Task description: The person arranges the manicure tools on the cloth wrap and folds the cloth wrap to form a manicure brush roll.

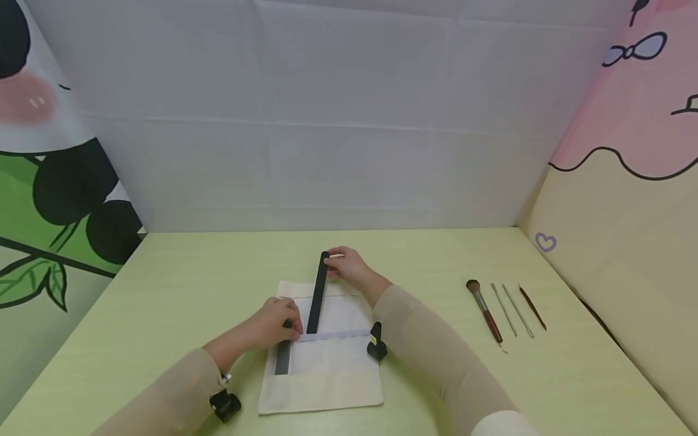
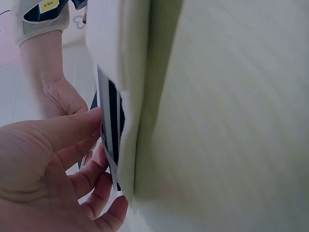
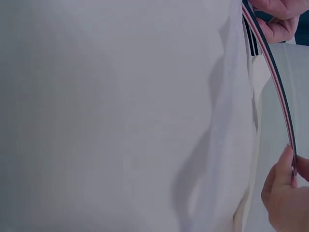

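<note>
Lying at the near middle of the pale table (image 1: 163, 290) is a cream cloth pouch (image 1: 322, 392), with a dark strip (image 1: 282, 358) tucked into its left side. The left hand (image 1: 279, 320) is over that strip's far end, fingers bent against it by the lavender band (image 1: 338, 335); honestly can't tell if they're pinching. Well off to the right: a brush (image 1: 483, 307) plus three skinny tools (image 1: 517, 310). A second strip (image 1: 318, 293), also dark, runs far from the band, bowed a bit, and the right hand (image 1: 351, 266) pinches its far end between thumb and fingers. Behind it all, a white backdrop (image 1: 349, 169).
</note>
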Demonstrator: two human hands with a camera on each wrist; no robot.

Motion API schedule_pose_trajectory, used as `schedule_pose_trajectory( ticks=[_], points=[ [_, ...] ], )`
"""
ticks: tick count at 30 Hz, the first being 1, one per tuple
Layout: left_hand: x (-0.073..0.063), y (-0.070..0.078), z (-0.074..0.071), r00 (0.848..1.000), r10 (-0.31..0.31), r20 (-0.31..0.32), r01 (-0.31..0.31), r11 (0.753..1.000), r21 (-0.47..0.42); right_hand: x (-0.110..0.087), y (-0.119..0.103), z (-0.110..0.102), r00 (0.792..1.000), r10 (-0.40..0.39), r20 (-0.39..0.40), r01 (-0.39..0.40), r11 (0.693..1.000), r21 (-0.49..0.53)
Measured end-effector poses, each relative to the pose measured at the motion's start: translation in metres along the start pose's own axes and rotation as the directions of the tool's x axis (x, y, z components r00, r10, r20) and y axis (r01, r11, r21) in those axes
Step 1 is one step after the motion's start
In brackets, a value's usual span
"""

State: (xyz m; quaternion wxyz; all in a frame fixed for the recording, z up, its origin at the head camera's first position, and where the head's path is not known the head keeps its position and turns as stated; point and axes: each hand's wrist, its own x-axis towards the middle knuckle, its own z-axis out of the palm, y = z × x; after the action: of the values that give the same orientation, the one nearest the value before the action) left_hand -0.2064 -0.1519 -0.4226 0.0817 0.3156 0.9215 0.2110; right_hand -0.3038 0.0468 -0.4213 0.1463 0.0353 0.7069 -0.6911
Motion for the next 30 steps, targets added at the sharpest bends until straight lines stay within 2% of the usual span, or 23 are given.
schedule_pose_trajectory(
  ticks=[5, 8, 10, 12, 14, 16, 18, 22, 30],
  points=[
    [0.000, 0.001, -0.001, 1.000, 0.014, -0.009, -0.014, 1.000, -0.018, -0.001, 0.002, 0.003, 1.000, 0.004, 0.007, -0.004, 1.000, -0.001],
    [0.001, -0.001, -0.001, 0.998, 0.053, -0.023, -0.053, 0.998, -0.016, -0.001, 0.004, 0.005, 0.999, 0.010, 0.030, -0.010, 1.000, -0.010],
    [-0.002, -0.002, -0.002, 0.997, 0.076, -0.009, -0.076, 0.997, 0.001, -0.002, 0.005, 0.007, 0.999, 0.023, 0.043, -0.022, 1.000, -0.018],
    [-0.010, 0.000, -0.004, 0.997, 0.058, 0.041, -0.059, 0.998, 0.024, -0.002, 0.007, 0.008, 0.998, 0.036, 0.049, -0.035, 0.999, -0.023],
    [-0.020, 0.004, -0.007, 0.994, 0.015, 0.107, -0.023, 0.998, 0.067, -0.002, 0.008, 0.009, 0.998, 0.044, 0.052, -0.043, 0.999, -0.023],
    [-0.033, 0.009, -0.008, 0.983, -0.064, 0.174, 0.045, 0.993, 0.112, -0.002, 0.009, 0.009, 0.997, 0.053, 0.056, -0.051, 0.998, -0.029],
    [-0.043, 0.012, -0.009, 0.972, -0.098, 0.215, 0.065, 0.986, 0.156, -0.003, 0.010, 0.009, 0.995, 0.070, 0.067, -0.067, 0.997, -0.046],
    [-0.052, 0.017, -0.009, 0.965, -0.116, 0.236, 0.068, 0.977, 0.201, -0.004, 0.009, 0.008, 0.989, 0.102, 0.111, -0.092, 0.992, -0.090],
    [-0.056, 0.022, -0.011, 0.967, -0.126, 0.221, 0.072, 0.968, 0.239, -0.011, 0.007, 0.009, 0.980, 0.083, 0.182, -0.044, 0.977, -0.210]
  ],
)
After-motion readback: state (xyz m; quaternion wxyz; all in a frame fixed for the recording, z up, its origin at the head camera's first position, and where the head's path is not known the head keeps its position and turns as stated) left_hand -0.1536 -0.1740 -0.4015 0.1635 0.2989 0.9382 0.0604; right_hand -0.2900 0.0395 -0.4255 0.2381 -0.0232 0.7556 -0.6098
